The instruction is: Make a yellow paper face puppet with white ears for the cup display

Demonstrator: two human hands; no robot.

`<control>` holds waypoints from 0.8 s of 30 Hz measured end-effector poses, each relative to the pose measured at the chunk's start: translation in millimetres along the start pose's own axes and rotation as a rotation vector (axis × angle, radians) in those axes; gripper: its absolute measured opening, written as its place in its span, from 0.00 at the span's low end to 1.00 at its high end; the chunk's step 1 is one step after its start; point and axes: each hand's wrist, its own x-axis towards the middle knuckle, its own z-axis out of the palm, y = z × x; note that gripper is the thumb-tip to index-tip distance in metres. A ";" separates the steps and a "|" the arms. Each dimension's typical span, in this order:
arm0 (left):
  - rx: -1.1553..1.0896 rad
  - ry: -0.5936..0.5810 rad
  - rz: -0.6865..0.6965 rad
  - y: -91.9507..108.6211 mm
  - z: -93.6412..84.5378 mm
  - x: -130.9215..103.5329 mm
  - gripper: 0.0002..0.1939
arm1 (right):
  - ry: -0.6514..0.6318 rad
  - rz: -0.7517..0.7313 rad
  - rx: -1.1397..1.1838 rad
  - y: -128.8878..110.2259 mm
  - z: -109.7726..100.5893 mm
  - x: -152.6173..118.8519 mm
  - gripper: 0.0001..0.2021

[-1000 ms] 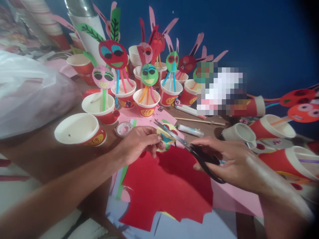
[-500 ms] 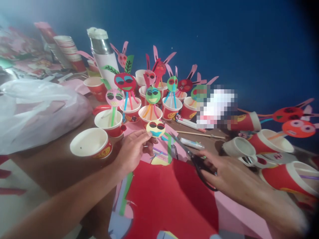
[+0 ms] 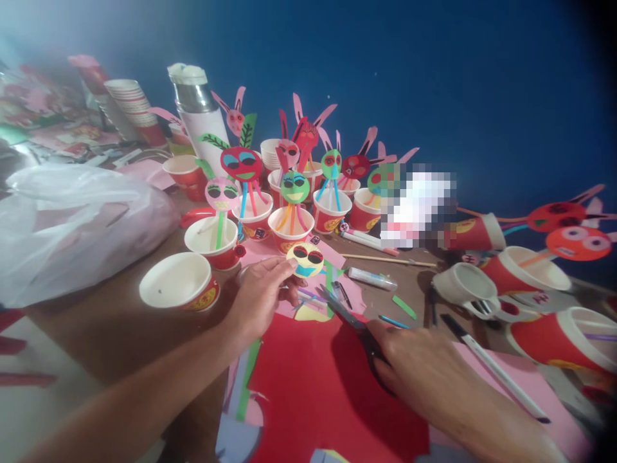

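Between the thumb and fingers of my left hand (image 3: 264, 288) is a small round yellow paper face (image 3: 305, 260) with black eyes, red lids and a blue mouth. My right hand (image 3: 409, 360) is wrapped round the black handles of a pair of scissors (image 3: 348, 315), whose blades point up and left, below the paper face and apart from it. Beneath both hands lies a large red paper sheet (image 3: 308, 392). Paper scraps (image 3: 312, 312) in yellow, green and pink lie just beyond it.
Red paper cups (image 3: 292, 228) holding straw-legged paper faces stand in rows behind my hands. A white plastic bag (image 3: 81, 225) fills the left, with a thermos (image 3: 197, 116) behind. At right are a white mug (image 3: 465, 289), a marker (image 3: 501, 370) and tipped cups (image 3: 563, 334).
My right hand has moved left and down with the scissors, bringing the blades nearer the scraps. The yellow face has shifted slightly right and down in my left hand.
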 end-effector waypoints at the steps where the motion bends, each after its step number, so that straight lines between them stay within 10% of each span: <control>1: 0.017 0.000 0.008 0.0 0.5 -0.9 0.10 | 0.018 -0.027 -0.008 -0.3 1.0 -1.8 0.11; 7: 0.110 -0.056 0.045 -7.6 -0.5 -7.6 0.12 | 0.103 -0.007 0.137 10.9 -11.5 -6.3 0.09; 16: 0.235 -0.147 -0.003 -25.9 8.0 -16.4 0.14 | 0.225 -0.095 1.482 1.7 -4.5 21.8 0.12; 24: 0.171 -0.273 -0.145 -30.3 11.4 -19.7 0.16 | 0.213 -0.065 1.568 -3.0 4.3 26.5 0.09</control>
